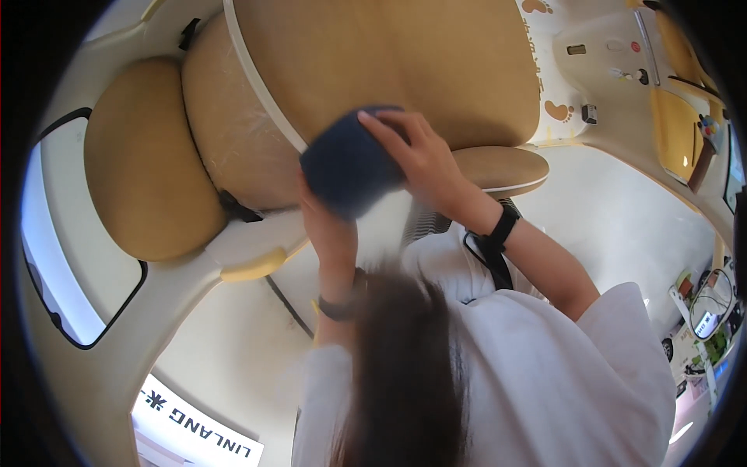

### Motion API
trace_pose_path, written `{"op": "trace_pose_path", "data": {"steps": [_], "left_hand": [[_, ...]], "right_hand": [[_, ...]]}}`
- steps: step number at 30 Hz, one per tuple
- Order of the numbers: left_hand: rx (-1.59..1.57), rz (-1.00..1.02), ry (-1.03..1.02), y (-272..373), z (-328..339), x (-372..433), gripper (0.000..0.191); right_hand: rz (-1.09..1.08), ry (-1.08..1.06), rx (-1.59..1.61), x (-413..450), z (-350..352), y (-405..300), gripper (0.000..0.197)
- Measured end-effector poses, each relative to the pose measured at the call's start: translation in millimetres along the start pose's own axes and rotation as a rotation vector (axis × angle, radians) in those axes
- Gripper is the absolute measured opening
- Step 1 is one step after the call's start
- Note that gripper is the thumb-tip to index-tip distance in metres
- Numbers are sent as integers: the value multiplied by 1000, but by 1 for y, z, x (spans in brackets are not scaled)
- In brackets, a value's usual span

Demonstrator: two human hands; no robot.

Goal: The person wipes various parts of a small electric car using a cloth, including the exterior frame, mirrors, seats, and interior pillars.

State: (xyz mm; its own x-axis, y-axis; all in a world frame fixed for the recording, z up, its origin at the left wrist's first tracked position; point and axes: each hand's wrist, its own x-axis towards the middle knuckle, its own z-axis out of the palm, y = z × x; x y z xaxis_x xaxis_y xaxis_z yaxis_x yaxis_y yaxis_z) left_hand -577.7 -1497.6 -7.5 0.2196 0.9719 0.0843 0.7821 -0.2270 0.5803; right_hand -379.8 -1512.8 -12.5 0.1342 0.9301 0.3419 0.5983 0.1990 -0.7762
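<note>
A dark blue folded cloth [356, 160] is held between both hands, in front of a tan upholstered vehicle seat. My left hand [327, 227] grips its lower left edge from below, with the fingers mostly hidden by the cloth. From the right, my right hand [423, 154] holds the upper right side, its fingers bent over the top. Behind the cloth lie the tan seat cushion [385, 64] with white piping and the seat backrest [245, 122], which has clear plastic film over it. Both wrists wear dark bands.
A tan headrest [146, 160] and a rear window [70, 233] are at the left. A tan padded armrest [502, 169] sticks out beside the seat. The door sill panel [569, 76] bears footprint marks. A yellow grip handle [254, 267] is below the backrest.
</note>
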Motion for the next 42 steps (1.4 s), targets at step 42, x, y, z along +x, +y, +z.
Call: {"op": "trace_pose_path", "data": {"steps": [42], "left_hand": [[171,324,-605,31,14,556,46]], "right_hand": [[195,230,-597,460,45,179,35]]}}
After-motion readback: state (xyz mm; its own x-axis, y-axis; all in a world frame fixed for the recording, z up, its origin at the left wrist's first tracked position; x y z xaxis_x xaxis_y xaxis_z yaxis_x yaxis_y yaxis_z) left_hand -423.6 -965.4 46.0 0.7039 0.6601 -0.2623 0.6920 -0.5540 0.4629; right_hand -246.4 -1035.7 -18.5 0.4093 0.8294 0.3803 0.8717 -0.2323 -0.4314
